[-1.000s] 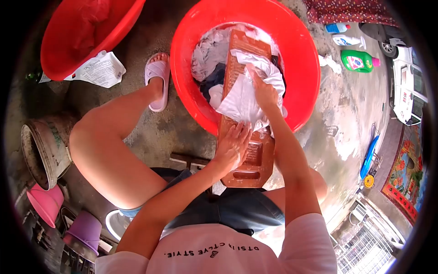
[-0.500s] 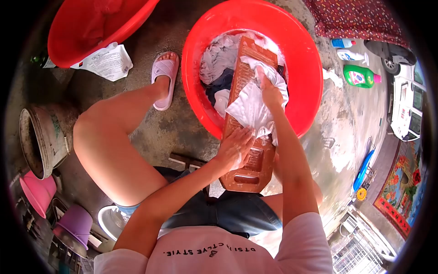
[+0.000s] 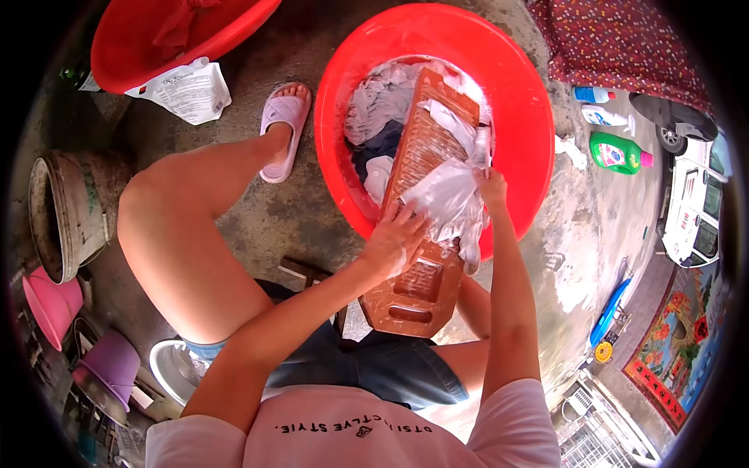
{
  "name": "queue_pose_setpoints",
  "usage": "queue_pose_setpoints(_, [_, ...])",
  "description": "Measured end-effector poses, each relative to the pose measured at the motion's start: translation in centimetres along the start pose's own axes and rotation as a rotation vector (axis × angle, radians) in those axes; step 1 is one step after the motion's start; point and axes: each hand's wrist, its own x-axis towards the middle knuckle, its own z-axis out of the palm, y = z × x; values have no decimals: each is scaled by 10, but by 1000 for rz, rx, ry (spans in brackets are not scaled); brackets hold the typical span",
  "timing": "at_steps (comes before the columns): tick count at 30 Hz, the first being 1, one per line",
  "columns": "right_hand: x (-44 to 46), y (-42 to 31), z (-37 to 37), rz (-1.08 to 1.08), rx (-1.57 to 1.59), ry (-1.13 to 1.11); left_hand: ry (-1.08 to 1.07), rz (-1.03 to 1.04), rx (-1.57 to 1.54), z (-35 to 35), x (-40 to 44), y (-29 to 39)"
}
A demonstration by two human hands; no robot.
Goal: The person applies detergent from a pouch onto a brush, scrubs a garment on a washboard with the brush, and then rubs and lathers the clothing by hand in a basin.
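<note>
A brown ribbed washboard [image 3: 421, 144] leans at a slant in a large red basin [image 3: 524, 132]. Over its lower half lies a wet white garment [image 3: 446, 191], bunched and soapy, partly trailing over the board's right edge. My right hand [image 3: 491, 189] grips a gathered part of this garment at that edge, fingers closed. Flat on the left side of the board, my left hand [image 3: 399, 238] rests with fingers stretched against the garment's edge; suds cling to it. Inside the basin, beside the board, are grey-white laundry [image 3: 382, 101] and dark cloth [image 3: 378, 148] in foamy water.
Another red basin [image 3: 117, 54] and a white printed pouch [image 3: 191, 90] are at upper left. A green detergent bottle [image 3: 616, 153] and a spray bottle [image 3: 605, 116] stand to the right. An old bucket [image 3: 82, 210] and pink and purple buckets [image 3: 113, 363] line the left.
My right hand has moved right and slightly down, pulling the gathered white garment toward the board's right edge. My left hand stays on the board, its fingers more spread.
</note>
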Motion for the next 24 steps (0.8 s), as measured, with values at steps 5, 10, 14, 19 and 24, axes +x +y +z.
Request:
queue_pose_setpoints(5, [-66, -40, -32, -133, -297, 76, 47, -8, -38, 6, -1, 5])
queue_pose_setpoints(10, [-164, -48, -34, -421, -354, -178, -62, -47, -18, -9, -3, 9])
queue_pose_setpoints(14, [-144, -46, -15, -410, -370, -108, -23, -46, 27, -5, -5, 11])
queue_pose_setpoints(19, [-60, -48, -14, -156, -482, -13, -14, -5, 74, -4, -9, 5])
queue_pose_setpoints(24, [-149, -56, -29, -460, -536, -209, -8, -8, 43, 7, -11, 7])
